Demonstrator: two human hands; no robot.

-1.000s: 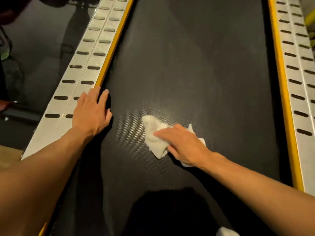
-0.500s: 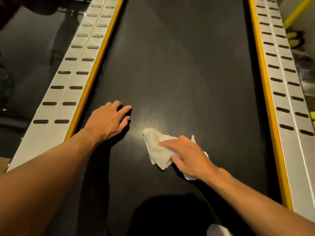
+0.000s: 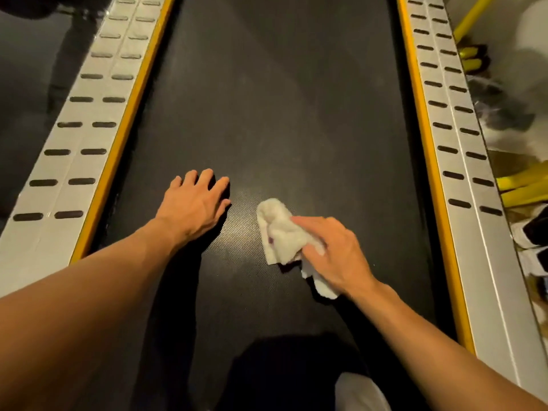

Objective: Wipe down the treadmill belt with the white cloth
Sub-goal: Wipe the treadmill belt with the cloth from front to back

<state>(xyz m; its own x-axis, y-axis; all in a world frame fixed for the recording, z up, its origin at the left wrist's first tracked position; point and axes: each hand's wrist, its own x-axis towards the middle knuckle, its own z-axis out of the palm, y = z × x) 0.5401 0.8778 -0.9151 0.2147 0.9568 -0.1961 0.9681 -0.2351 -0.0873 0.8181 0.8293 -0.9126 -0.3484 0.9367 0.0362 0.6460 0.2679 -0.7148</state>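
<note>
The right hand (image 3: 335,253) grasps the crumpled white cloth (image 3: 281,232) at the middle of the treadmill belt (image 3: 281,99). The left hand (image 3: 192,203) rests flat nearby, fingers relaxed. Slotted grey rails (image 3: 89,129) flank the belt.

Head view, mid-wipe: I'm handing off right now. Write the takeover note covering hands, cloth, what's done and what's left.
Left hand: open, fingers spread, flat on the treadmill belt, left of centre, bracing.
Right hand: grips the bunched white cloth and presses it on the belt near mid-width, just right of the left hand.
Done: cannot tell; no wiped patch stands out on the belt.
Left: probably the long stretch ahead between the slotted side rails. Work forward from here in strokes across the belt.
</note>
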